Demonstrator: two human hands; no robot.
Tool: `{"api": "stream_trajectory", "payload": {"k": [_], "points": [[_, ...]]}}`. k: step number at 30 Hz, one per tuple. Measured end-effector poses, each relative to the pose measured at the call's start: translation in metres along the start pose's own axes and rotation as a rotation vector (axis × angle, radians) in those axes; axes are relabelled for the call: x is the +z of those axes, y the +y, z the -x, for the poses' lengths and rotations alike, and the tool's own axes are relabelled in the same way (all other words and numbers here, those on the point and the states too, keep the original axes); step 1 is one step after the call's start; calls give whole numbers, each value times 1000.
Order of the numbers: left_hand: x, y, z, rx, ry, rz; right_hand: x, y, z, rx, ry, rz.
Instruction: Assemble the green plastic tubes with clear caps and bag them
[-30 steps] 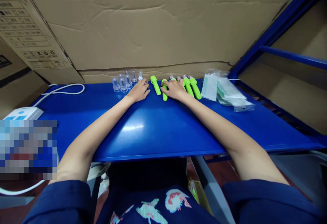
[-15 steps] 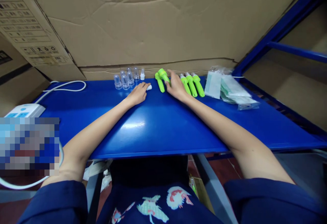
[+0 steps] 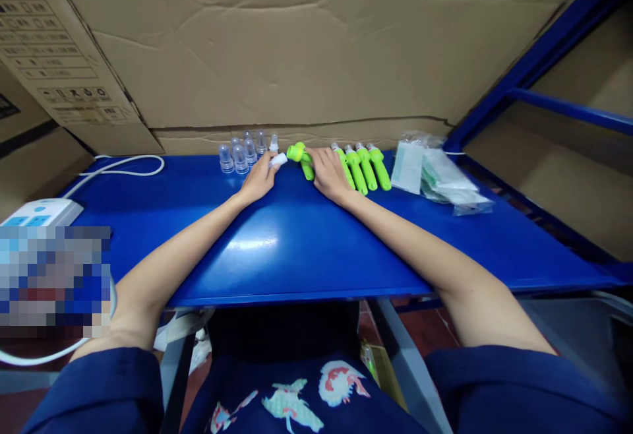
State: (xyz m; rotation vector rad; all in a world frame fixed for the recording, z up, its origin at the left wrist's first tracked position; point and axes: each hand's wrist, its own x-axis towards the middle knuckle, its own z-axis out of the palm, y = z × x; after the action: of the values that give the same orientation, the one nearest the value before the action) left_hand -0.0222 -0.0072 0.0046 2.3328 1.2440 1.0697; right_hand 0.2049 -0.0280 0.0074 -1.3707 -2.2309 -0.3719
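Observation:
My left hand (image 3: 258,179) is closed on a small white cylindrical cap (image 3: 278,159), held between thumb and fingertips just above the table. Behind that hand stand several clear plastic bottle-shaped covers (image 3: 240,155), along with a white-based piece with a clear top (image 3: 273,142). My right hand (image 3: 327,171) grips a lime-green handle with a round collar (image 3: 295,152), which points left towards the white cap without touching it. Another green handle (image 3: 307,169) lies beneath the collar. Right of this hand, several green handles with clear tips (image 3: 366,165) lie side by side.
Clear bags with pale green-and-white contents (image 3: 448,177) lie right on the blue table (image 3: 297,256). A white power strip (image 3: 47,213) and its cable occupy the left side. Cardboard (image 3: 297,58) walls the back, and a blue metal frame (image 3: 534,45) rises at right.
My left hand has lifted the white cap and moved slightly left. My right hand has shifted left, turning the green handle's collar to face the cap. Another tipped handle now shows beside the right hand.

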Motion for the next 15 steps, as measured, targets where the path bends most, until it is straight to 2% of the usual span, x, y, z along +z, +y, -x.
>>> {"api": "stream_trajectory", "payload": {"k": [5,15], "points": [[-3,2,-1,-75,52,140,2,1,0,25,-5,5],[-5,8,2,6,62,125,1,4,0,-107,-25,-22]]}}
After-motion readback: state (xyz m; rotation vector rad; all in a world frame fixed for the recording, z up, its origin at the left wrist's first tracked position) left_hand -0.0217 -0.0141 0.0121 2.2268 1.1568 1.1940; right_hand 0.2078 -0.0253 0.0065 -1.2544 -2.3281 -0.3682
